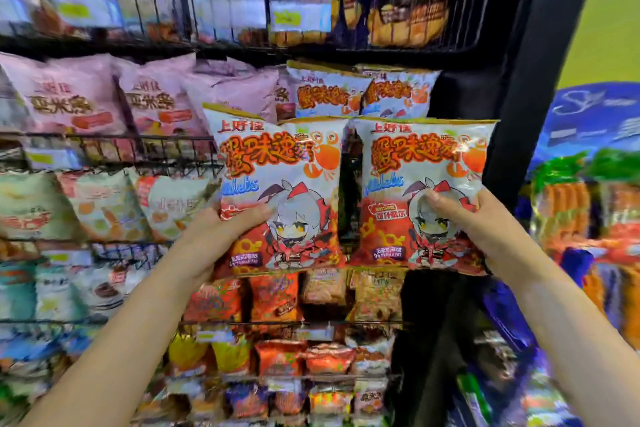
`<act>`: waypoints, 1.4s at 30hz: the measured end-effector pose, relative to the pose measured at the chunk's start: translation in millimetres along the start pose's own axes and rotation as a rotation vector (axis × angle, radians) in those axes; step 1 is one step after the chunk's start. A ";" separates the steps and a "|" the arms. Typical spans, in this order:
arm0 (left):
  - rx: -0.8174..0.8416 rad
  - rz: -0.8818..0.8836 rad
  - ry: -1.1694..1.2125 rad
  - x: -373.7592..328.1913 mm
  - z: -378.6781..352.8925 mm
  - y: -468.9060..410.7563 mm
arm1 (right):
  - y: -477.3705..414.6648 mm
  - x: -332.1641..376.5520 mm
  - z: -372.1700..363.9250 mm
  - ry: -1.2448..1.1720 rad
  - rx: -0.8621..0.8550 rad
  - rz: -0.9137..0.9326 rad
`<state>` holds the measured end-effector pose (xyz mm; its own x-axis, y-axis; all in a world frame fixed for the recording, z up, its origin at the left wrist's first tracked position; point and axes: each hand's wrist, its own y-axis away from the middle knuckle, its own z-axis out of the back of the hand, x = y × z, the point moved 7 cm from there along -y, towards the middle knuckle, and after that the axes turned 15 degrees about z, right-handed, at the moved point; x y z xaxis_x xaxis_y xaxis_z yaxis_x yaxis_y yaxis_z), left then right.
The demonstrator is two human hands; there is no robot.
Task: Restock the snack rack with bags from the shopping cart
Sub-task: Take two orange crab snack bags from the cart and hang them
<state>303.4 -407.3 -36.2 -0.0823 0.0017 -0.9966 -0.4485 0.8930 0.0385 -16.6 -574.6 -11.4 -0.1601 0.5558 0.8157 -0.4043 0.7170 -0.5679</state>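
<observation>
Item 1: left hand, raised before the rack, fingers closed around the lower left edge of a glossy white-and-orange foil snack bag with a crab and a cartoon figure printed on it. Thumb lies across the bag's front; bag upright, slightly tilted.

Item 2: right hand, closed on the lower right part of a second white-and-orange crab-print foil bag of the same design. Thumb on the front, over the cartoon figure. Bag upright, just beside the first, their inner edges near or touching at the top.

Item 3: black wire snack rack, several tiers, filling the left and centre of the view. Both held bags sit in front of its middle tier, near the right end.

Item 4: two matching crab-print bags on the shelf, standing in the middle tier directly behind and above the held pair.

Item 5: pale pink puffed snack bags, middle tier, left of the crab-print stock.

Item 6: mixed orange and red small packets, lower tiers, beneath the held bags; labels blurred.

Item 7: black upright post, at the rack's right edge.
</observation>
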 end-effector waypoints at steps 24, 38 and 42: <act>0.014 -0.136 -0.046 -79.6 -48.1 -101.3 | -126.5 -11.1 35.4 0.056 -0.013 0.141; 0.047 -0.152 -0.034 -93.0 -40.4 -120.2 | -184.0 17.7 42.5 0.038 -0.103 0.369; 0.059 -0.157 -0.014 -94.0 -38.3 -124.5 | -202.6 15.4 32.8 0.056 -0.053 0.412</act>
<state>332.8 -535.9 55.5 -0.0031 -0.1338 -0.9910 -0.4022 0.9075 -0.1213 33.4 -725.1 119.8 -0.2484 0.8216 0.5130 -0.2694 0.4501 -0.8514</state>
